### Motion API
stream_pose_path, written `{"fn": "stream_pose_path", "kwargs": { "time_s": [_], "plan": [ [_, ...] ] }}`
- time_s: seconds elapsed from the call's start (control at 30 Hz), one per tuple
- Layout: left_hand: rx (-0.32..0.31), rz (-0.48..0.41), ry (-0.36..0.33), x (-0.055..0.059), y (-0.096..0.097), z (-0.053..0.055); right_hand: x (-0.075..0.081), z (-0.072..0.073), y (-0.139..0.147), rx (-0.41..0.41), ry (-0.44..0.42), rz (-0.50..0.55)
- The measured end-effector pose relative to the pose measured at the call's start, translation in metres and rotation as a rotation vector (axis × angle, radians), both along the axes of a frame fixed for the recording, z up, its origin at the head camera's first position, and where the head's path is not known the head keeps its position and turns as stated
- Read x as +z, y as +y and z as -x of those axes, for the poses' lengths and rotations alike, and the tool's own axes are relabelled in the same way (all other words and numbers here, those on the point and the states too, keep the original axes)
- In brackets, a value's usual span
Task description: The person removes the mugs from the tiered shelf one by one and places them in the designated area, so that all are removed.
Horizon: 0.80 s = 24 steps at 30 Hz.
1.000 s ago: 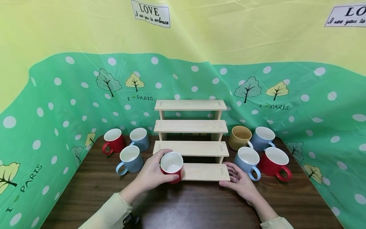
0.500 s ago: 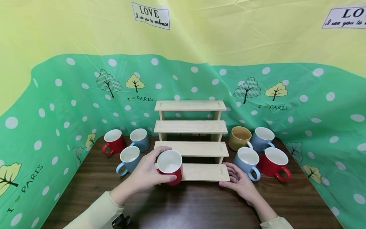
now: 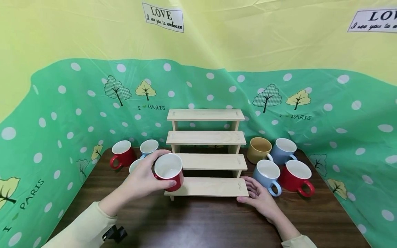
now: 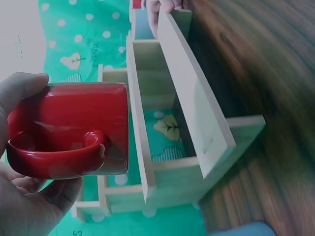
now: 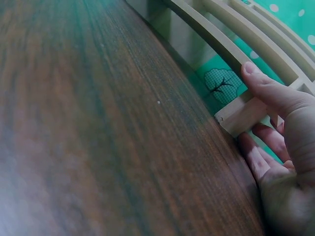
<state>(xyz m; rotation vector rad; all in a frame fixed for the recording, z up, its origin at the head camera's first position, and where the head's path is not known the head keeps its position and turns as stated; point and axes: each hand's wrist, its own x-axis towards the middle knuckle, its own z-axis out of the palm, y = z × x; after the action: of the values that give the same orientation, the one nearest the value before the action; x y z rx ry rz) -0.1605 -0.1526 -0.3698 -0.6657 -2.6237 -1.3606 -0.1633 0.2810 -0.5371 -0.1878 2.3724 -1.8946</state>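
In the head view my left hand (image 3: 141,177) grips a red mug (image 3: 177,182), white inside, and holds it upright over the left end of the lowest step. The left wrist view shows the mug's handle (image 4: 59,160) turned toward that camera, with thumb and fingers round the body. My right hand (image 3: 258,199) holds the right end of the lowest step of a pale wooden stepped rack (image 3: 211,187). In the right wrist view its thumb (image 5: 261,81) lies on the board's end and its fingers curl beside the end support (image 5: 243,115).
Left of the rack stand a red mug (image 3: 125,156) and two blue mugs, one mostly hidden behind my left hand. On the right are a tan mug (image 3: 258,153), a blue mug (image 3: 283,155), another blue mug (image 3: 265,177) and a red mug (image 3: 293,181). Dark wooden table (image 3: 204,224) lies underneath.
My left hand has carried the red mug leftward and slightly up, uncovering the left end of the lowest step and covering much of a blue mug. My right hand stays at the rack.
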Motion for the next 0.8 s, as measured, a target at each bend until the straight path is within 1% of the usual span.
{"fn": "stream_pose_path", "kwargs": {
  "time_s": [0.13, 0.33, 0.5, 0.63, 0.8],
  "plan": [
    [0.042, 0.047, 0.046, 0.002, -0.007, 0.002, 0.002, 0.0, 0.0, -0.005, -0.007, 0.011],
    [0.065, 0.058, 0.048, 0.007, -0.02, 0.005, 0.002, 0.001, -0.001, 0.0, -0.027, 0.01],
    [0.103, 0.056, 0.051, 0.016, -0.034, 0.006, 0.001, 0.001, -0.001, 0.0, -0.028, 0.006],
    [0.141, 0.053, 0.05, 0.025, -0.049, 0.008, 0.001, 0.001, -0.001, -0.005, -0.029, 0.004],
    [0.212, 0.069, 0.047, 0.033, -0.072, 0.009, 0.001, 0.001, 0.0, -0.005, -0.03, 0.005]
  ]
}}
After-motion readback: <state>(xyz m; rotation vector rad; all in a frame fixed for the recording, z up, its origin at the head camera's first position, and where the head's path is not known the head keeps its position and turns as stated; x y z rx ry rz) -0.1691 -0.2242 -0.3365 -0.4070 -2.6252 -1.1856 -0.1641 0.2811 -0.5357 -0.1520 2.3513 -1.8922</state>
